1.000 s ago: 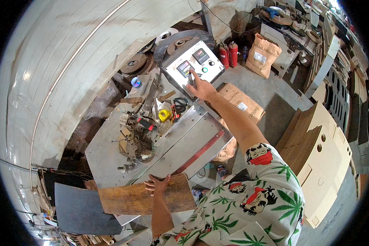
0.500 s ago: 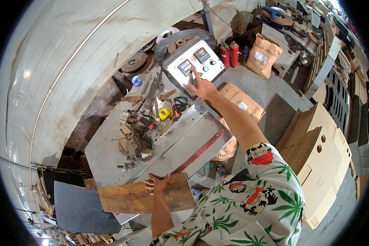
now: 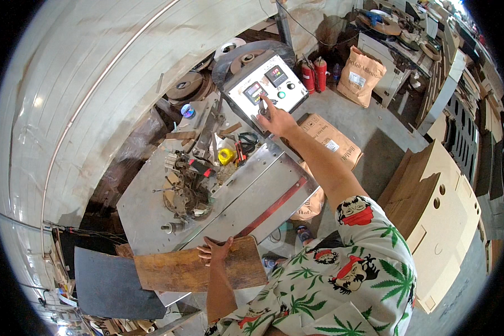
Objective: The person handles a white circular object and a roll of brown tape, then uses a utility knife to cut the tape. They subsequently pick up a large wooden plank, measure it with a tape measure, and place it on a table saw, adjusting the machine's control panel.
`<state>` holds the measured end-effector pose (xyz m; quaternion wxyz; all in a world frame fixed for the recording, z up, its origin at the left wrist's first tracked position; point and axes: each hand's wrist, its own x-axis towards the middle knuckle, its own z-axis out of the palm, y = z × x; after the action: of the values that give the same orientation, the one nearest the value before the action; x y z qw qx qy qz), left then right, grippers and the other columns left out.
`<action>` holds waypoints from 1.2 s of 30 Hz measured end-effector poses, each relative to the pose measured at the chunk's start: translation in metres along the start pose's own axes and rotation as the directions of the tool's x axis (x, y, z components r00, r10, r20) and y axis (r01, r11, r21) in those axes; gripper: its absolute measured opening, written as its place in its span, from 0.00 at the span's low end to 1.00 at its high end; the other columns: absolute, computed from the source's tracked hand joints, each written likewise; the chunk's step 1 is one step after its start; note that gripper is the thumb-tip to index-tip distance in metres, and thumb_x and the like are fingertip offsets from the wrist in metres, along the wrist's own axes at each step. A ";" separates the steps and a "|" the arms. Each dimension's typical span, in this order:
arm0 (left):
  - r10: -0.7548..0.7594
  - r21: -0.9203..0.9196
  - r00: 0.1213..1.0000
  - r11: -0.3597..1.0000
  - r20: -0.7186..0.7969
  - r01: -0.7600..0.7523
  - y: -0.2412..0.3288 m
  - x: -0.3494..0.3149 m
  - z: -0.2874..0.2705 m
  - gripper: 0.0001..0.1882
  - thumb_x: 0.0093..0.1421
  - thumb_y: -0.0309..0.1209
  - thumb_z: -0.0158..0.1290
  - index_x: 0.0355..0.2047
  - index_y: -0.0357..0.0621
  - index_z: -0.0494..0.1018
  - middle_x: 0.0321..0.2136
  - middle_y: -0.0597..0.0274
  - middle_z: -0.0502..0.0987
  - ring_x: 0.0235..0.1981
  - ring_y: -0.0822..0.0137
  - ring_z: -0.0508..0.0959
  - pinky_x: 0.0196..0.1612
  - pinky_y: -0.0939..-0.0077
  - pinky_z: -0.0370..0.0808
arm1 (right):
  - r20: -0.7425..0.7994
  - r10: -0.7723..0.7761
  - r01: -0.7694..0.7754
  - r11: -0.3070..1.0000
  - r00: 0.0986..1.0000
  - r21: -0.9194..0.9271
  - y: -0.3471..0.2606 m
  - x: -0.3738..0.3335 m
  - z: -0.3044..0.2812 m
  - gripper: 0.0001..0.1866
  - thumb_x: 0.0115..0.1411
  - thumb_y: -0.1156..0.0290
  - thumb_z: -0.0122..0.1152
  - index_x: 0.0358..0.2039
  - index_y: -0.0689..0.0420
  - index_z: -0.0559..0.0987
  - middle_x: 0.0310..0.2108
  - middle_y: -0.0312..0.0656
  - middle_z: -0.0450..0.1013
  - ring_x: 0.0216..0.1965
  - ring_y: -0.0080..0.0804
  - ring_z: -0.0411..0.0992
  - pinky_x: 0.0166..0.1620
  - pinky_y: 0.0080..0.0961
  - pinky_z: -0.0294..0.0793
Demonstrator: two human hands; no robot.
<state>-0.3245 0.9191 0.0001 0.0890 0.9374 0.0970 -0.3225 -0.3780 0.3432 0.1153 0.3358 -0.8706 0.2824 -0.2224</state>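
My right hand (image 3: 276,119) reaches to a white control panel (image 3: 245,89) on a dark tilted box. Its index finger is stretched out to the lower edge of the left digital display (image 3: 255,93), and the thumb is apart from it. The other fingers are bent and partly hidden, with no object visible in them. Below, my left hand (image 3: 215,252) lies open, fingers spread, on a worn brown wooden board (image 3: 168,271). That board rests across the near end of a grey metal machine table (image 3: 145,207). A green button (image 3: 281,95) is right of my right index finger.
A greasy metal mechanism (image 3: 183,196), a yellow tape measure (image 3: 225,155) and hand tools lie on the table. Beyond are two red fire extinguishers (image 3: 320,74) and a brown paper sack (image 3: 362,77). Cut wooden panels (image 3: 442,218) stand right; a dark sheet (image 3: 109,283) lies left.
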 end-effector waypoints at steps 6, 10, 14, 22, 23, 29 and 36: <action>-0.001 -0.007 1.000 1.000 -0.031 0.001 0.002 0.000 0.002 0.85 0.39 0.78 0.72 0.83 0.71 0.27 0.78 0.49 0.05 0.80 0.30 0.20 0.69 0.06 0.45 | -0.013 0.018 -0.017 0.999 1.000 0.032 0.001 0.002 -0.003 0.49 0.73 0.43 0.56 0.83 0.48 0.46 0.38 0.62 0.83 0.46 0.67 0.82 0.55 0.54 0.79; 0.000 -0.043 0.999 0.999 -0.033 -0.002 0.007 -0.008 0.002 0.86 0.39 0.77 0.73 0.83 0.71 0.26 0.78 0.52 0.04 0.79 0.31 0.14 0.70 0.08 0.48 | -0.008 -0.011 0.011 1.000 1.000 -0.003 0.009 0.001 -0.002 0.48 0.72 0.41 0.55 0.83 0.46 0.47 0.40 0.63 0.84 0.47 0.68 0.82 0.56 0.55 0.80; 0.004 -0.040 1.000 0.999 0.029 -0.002 0.004 -0.006 -0.001 0.86 0.40 0.78 0.72 0.83 0.70 0.25 0.78 0.51 0.04 0.78 0.31 0.13 0.70 0.10 0.50 | -0.010 -0.043 0.043 0.999 0.999 0.027 0.006 -0.004 -0.003 0.48 0.72 0.41 0.55 0.83 0.45 0.47 0.41 0.63 0.84 0.47 0.68 0.82 0.56 0.56 0.80; 0.005 0.008 1.000 1.000 -0.016 -0.005 0.008 -0.007 0.001 0.85 0.40 0.80 0.70 0.84 0.67 0.26 0.77 0.48 0.04 0.78 0.30 0.14 0.71 0.12 0.47 | -0.015 -0.004 0.004 1.000 1.000 -0.002 0.009 -0.001 -0.001 0.46 0.74 0.44 0.54 0.83 0.45 0.45 0.35 0.62 0.82 0.44 0.68 0.82 0.52 0.56 0.79; -0.003 0.027 0.999 1.000 -0.036 0.004 0.006 -0.005 0.002 0.85 0.39 0.80 0.70 0.83 0.69 0.26 0.77 0.48 0.03 0.78 0.29 0.12 0.70 0.12 0.54 | -0.015 0.003 -0.002 1.000 1.000 0.009 0.007 0.000 0.001 0.46 0.74 0.43 0.53 0.83 0.44 0.45 0.36 0.62 0.83 0.44 0.68 0.82 0.52 0.56 0.79; -0.014 -0.046 1.000 0.999 0.023 0.015 0.007 -0.006 0.000 0.86 0.39 0.80 0.70 0.83 0.70 0.26 0.76 0.52 0.01 0.77 0.29 0.11 0.67 0.09 0.57 | -0.031 0.027 -0.026 0.998 0.999 0.055 0.011 0.006 0.001 0.47 0.74 0.41 0.53 0.83 0.44 0.45 0.42 0.64 0.83 0.47 0.69 0.81 0.54 0.56 0.79; -0.008 -0.001 1.000 1.000 -0.025 0.008 -0.001 0.001 0.003 0.85 0.39 0.79 0.71 0.83 0.70 0.26 0.77 0.50 0.03 0.78 0.28 0.14 0.67 0.09 0.56 | 0.021 -0.021 0.021 1.000 1.000 -0.002 0.007 -0.001 0.001 0.46 0.73 0.42 0.54 0.83 0.41 0.48 0.36 0.59 0.83 0.45 0.65 0.82 0.53 0.55 0.79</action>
<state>-0.3256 0.9193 -0.0026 0.0870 0.9409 0.1018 -0.3112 -0.3808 0.3398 0.1097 0.3356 -0.8762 0.2701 -0.2163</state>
